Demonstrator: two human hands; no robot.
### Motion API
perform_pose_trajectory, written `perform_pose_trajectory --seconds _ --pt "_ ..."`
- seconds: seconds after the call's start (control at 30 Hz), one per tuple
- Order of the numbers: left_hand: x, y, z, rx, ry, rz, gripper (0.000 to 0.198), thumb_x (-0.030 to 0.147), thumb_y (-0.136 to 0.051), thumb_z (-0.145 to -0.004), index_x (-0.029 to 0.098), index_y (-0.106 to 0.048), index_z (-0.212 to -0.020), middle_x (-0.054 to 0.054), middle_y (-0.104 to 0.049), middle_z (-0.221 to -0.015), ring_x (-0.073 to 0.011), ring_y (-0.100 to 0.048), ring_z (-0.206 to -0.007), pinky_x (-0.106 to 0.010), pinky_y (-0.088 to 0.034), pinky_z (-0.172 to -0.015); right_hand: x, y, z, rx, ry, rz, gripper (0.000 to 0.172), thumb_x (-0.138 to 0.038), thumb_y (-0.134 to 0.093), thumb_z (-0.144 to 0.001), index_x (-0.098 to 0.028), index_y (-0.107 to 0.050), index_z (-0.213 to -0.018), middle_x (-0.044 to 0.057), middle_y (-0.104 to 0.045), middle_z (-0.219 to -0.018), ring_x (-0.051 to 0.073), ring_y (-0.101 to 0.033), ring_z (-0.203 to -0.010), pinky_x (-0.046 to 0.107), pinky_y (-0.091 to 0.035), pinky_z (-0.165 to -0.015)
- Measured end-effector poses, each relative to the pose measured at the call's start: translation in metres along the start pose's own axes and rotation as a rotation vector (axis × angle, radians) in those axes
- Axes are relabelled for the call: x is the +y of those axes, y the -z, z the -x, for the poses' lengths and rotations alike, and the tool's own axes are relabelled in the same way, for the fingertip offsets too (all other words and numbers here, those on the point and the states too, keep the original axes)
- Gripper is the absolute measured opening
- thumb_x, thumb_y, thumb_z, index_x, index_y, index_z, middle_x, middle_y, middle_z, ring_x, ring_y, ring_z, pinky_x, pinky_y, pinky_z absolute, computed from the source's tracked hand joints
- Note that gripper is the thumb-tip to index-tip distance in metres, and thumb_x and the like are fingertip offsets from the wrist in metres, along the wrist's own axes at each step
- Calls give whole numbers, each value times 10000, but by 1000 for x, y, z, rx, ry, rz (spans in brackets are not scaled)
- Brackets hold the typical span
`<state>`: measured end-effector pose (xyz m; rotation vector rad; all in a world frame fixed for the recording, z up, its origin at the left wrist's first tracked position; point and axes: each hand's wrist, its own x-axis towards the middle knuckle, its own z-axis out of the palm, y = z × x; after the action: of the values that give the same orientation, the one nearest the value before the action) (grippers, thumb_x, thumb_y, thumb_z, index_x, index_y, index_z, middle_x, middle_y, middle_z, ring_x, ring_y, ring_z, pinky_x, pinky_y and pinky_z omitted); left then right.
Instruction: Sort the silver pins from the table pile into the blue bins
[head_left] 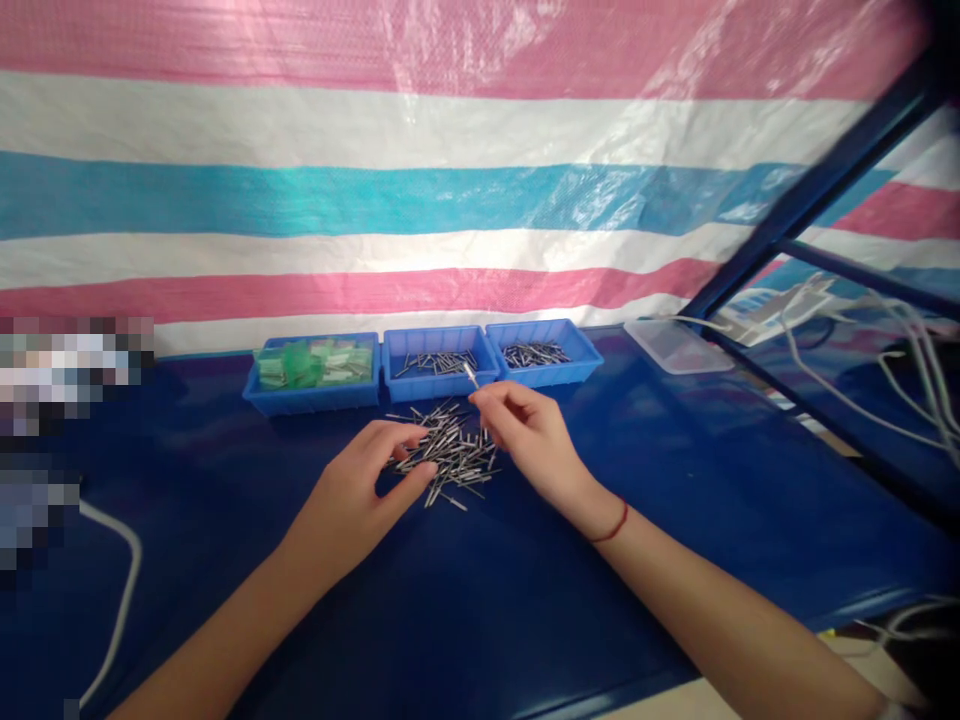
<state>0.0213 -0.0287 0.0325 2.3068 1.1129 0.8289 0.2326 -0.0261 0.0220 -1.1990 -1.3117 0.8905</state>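
A loose pile of small metal pins (450, 455) lies on the dark blue table (675, 480). My left hand (371, 480) rests at the pile's left edge, fingers curled and pinching a few pins. My right hand (525, 425) hovers over the pile's right side and pinches one metal pin (470, 375) that points up toward the trays. A red string circles my right wrist. Behind the pile stand three blue trays: the left tray (311, 398) holds green plastic pieces, the middle tray (439, 385) and the right tray (544, 375) hold more pins.
A clear plastic lid (679, 345) lies right of the trays. A dark blue frame bar (810, 195) slants at the right, with white cables (862, 400) behind it. A white cable (124, 590) curves at the left. A striped tarp (375, 200) hangs behind the table.
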Motion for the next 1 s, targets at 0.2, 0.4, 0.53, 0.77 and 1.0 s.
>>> perform_pose_trajectory --seconds 0.2,0.4,0.53,0.77,1.0 --pt "-9 -3 -1 -79 -126 -165 183 257 -493 -927 197 -646 -1007 -65 -632 -1023 -200 -584 -962 -363 -454 -887 16 43 -36 423 -144 -110 279 -424 -666 -745 -160 -585 -707 -40 -477 -535 68 -396 -414 202 -295 -364" --pt "-15 -2 -3 -89 -119 -274 203 272 -509 -911 195 -650 -1036 -78 -635 -1064 -225 -566 -990 -391 -446 -888 17 58 -46 483 -228 -195 197 -358 -605 -749 -166 -575 -780 -49 -478 -549 52 -356 -372 193 -258 -326" --pt "-21 -1 -2 -120 -101 -369 242 291 -550 -886 194 -637 -1090 -83 -628 -1099 -239 -560 -989 -402 -446 -879 11 40 -34 354 -230 -221 184 -294 -614 -715 -162 -608 -842 -49 -499 -577 47 -360 -389 188 -267 -342" --pt "-20 0 -2 -182 -105 -434 164 249 -514 -924 204 -669 -951 -51 -650 -1043 -212 -574 -929 -356 -433 -809 6 11 -7 1 -90 48 198 -321 -579 -799 -147 -645 -866 -14 -550 -644 80 -431 -480 211 -329 -422" --pt "-17 2 -2 -185 -88 -477 166 274 -544 -911 200 -658 -1006 -61 -645 -1035 -210 -571 -887 -343 -425 -775 -1 0 9 -174 143 291 163 -266 -527 -871 -175 -656 -831 15 -624 -713 125 -524 -587 247 -408 -537"
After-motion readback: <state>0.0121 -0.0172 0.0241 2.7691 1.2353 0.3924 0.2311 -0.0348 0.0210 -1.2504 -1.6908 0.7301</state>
